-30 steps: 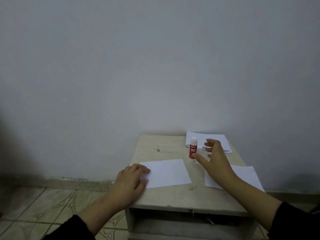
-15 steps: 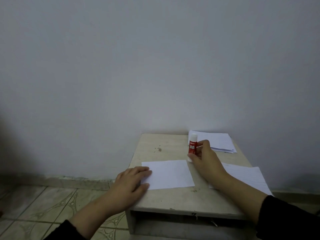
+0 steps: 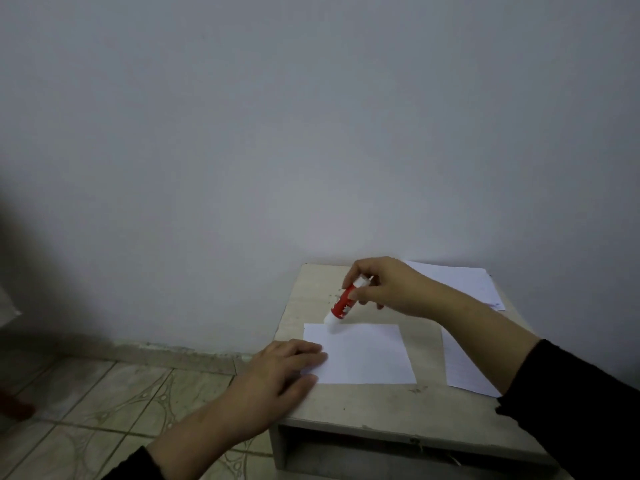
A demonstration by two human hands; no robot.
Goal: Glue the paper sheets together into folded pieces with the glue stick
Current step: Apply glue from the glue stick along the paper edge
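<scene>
One smooth rectangular paper sheet [image 3: 360,353]; left hand [image 3: 277,375] lies flat at its 9 o'clock edge, right hand [image 3: 388,289] grasps the tilted cylindrical plastic glue stick [image 3: 343,304] at 11 o'clock.

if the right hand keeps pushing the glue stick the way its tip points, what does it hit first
Most likely the white paper sheet. The right hand holds the glue stick tilted down-left, its white end at the sheet's far left corner. Whether it already touches is unclear.

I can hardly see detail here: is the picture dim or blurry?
Head view: dim and even, no glare; corners darken, most at the left. The glue stick in the right hand is slightly soft; the sheet under the left hand is brightest.
</scene>
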